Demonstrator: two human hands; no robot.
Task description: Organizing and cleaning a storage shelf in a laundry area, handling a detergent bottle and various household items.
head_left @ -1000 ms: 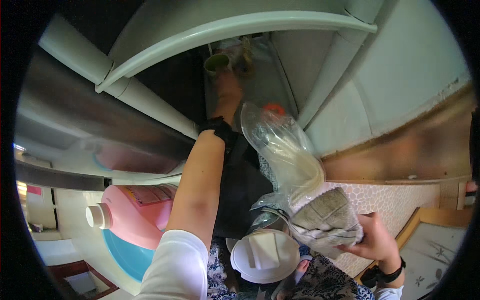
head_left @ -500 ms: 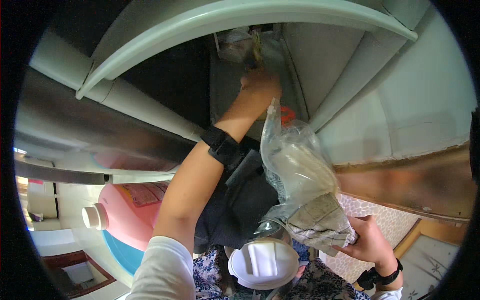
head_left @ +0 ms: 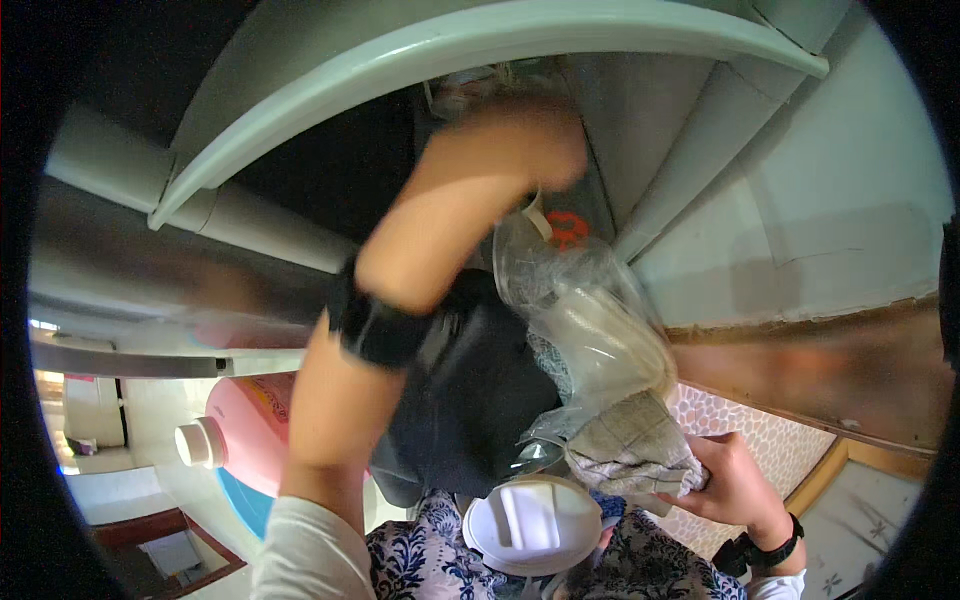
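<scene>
My left hand (head_left: 525, 145) reaches far forward beneath a curved white bar. Motion smears its fingers, so what they hold, if anything, is not clear. My right hand (head_left: 735, 480) is closed on the edge of a grey checked cloth (head_left: 635, 445) at the lower right. Against the cloth lies a clear plastic bag (head_left: 600, 335) with something pale and rounded inside. Its upper end reaches up to just below my left hand. Close to my body sits a white oval lid-like object (head_left: 535, 525). Dark fabric (head_left: 460, 400) lies between my left forearm and the bag.
The curved white bar (head_left: 480, 55) arches over a deep, narrow recess, with a grey-white panel (head_left: 770, 210) at right. An orange-red mark (head_left: 568, 230) shows behind the bag. At left are a pink jug (head_left: 250, 430) with a white cap and a blue basin (head_left: 245, 505).
My left forearm has swung a little left and its hand has shifted and blurred. The bag's upper end has tipped to the left. My right hand keeps its hold on the cloth.
</scene>
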